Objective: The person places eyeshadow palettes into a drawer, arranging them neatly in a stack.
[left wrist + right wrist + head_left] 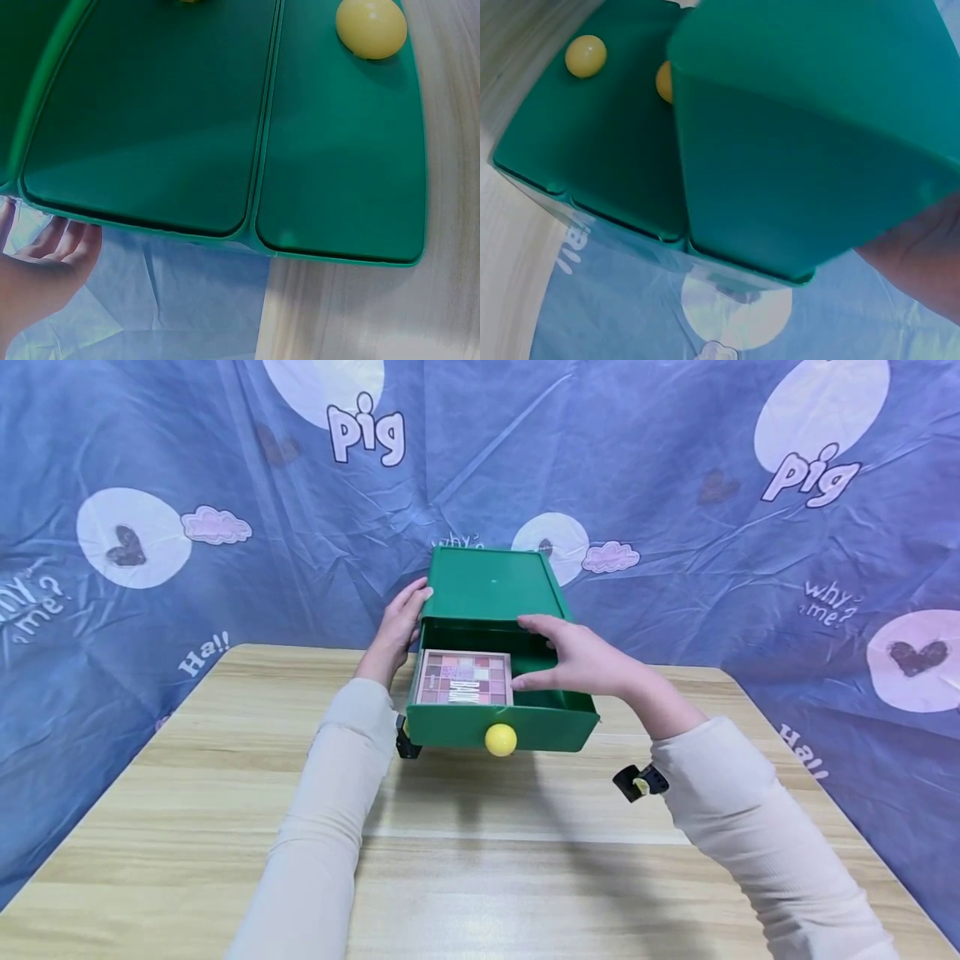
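A green drawer cabinet (495, 581) stands on the table with its top drawer (450, 727) pulled out. Inside the drawer, on the left, lies an eyeshadow palette (465, 677) with a grid of pinkish squares under its lid. My left hand (397, 631) rests against the cabinet's left side, fingers towards the back; the left wrist view also shows those fingers (71, 244) along the edge. Over the drawer's right half is my right hand (588, 660), thumb and forefinger spread apart. Its thumb is close to the palette's right edge; whether they touch I cannot tell.
A yellow round knob (501, 740) sits on the drawer front, and lower drawer fronts carry yellow knobs (586, 56) too. The wooden table (247, 827) spreads around the cabinet. Behind it hangs a blue printed cloth (465, 452). Black wrist devices (641, 782) are on both sleeves.
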`<state>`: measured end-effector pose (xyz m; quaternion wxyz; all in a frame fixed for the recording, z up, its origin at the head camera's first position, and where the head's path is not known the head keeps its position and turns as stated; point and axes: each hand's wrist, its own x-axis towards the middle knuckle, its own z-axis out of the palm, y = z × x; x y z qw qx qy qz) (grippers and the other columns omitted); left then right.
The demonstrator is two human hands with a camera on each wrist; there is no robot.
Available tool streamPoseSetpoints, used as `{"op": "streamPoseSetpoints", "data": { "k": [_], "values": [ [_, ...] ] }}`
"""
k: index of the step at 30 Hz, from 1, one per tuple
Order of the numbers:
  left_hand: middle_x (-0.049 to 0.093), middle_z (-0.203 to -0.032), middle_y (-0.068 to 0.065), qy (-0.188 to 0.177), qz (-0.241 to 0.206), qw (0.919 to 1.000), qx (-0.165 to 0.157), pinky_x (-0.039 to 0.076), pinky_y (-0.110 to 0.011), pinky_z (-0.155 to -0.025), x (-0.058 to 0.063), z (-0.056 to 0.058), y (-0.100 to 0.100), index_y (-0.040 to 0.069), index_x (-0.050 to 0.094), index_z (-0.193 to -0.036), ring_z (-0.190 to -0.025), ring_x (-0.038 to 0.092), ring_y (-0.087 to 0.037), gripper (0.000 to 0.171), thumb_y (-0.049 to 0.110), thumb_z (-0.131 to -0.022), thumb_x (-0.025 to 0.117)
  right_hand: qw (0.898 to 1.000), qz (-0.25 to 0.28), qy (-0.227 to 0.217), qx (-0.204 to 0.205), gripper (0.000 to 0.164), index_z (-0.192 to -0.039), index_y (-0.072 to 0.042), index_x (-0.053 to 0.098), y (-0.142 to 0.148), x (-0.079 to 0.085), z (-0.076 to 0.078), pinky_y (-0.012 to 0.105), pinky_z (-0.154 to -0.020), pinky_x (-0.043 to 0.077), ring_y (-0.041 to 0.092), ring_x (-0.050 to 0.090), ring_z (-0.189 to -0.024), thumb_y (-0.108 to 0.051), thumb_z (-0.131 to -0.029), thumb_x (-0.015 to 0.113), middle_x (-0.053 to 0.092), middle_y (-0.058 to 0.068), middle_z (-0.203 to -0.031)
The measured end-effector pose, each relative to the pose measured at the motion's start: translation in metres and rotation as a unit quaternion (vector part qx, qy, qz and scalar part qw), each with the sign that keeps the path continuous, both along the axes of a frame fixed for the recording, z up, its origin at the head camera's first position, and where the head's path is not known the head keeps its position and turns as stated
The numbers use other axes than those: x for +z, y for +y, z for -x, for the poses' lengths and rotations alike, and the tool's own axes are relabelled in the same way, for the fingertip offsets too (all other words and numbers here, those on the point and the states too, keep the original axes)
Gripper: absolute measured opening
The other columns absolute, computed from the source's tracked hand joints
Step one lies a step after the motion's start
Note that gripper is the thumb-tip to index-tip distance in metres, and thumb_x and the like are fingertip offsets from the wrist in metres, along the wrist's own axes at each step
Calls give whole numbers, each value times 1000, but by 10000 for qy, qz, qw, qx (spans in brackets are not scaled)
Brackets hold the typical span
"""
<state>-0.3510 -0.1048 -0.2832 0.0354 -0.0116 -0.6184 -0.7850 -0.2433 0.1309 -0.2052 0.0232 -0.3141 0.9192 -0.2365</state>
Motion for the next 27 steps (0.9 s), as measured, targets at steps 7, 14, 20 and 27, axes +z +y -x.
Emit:
{"op": "streamPoseSetpoints", "data": {
  "k": [7, 14, 20, 27],
  "values": [
    [49, -117, -8, -20, -1, 10000, -10, 38, -32, -78, 1, 0, 0, 21, 45, -127, -98, 47, -17, 46, 30, -82, 54, 9993, 327, -64, -170, 77, -133, 0, 28, 14, 9, 0, 40, -93, 27, 29, 30, -119, -30, -74, 67, 31, 12, -134],
    [49, -116, -9, -26, 7, 10000, -13, 38, -32, -77, 1, 0, 0, 21, 45, -127, -96, 47, -17, 47, 31, -82, 54, 9973, 573, -90, -445, 73, -134, -4, 29, 31, 16, -5, 44, -90, 30, 33, 32, -117, -31, -76, 65, 30, 10, -135],
    [50, -115, -8, -2, 42, 10000, 0, 38, -31, -75, 1, 0, 0, 21, 45, -127, -96, 47, -17, 47, 31, -82, 54, 9933, 863, -92, -760, 70, -134, -6, 30, 50, 17, -10, 47, -90, 29, 36, 31, -117, -29, -78, 64, 30, 10, -134],
    [50, -115, -8, -12, 8, 10000, 2, 38, -31, -75, 0, 1, 0, 21, 45, -127, -96, 47, -17, 46, 30, -83, 54, 9852, 1312, -60, -1103, 68, -134, -6, 29, 74, 7, -12, 46, -92, 25, 33, 28, -119, -26, -79, 63, 31, 12, -134]
  ]
}}
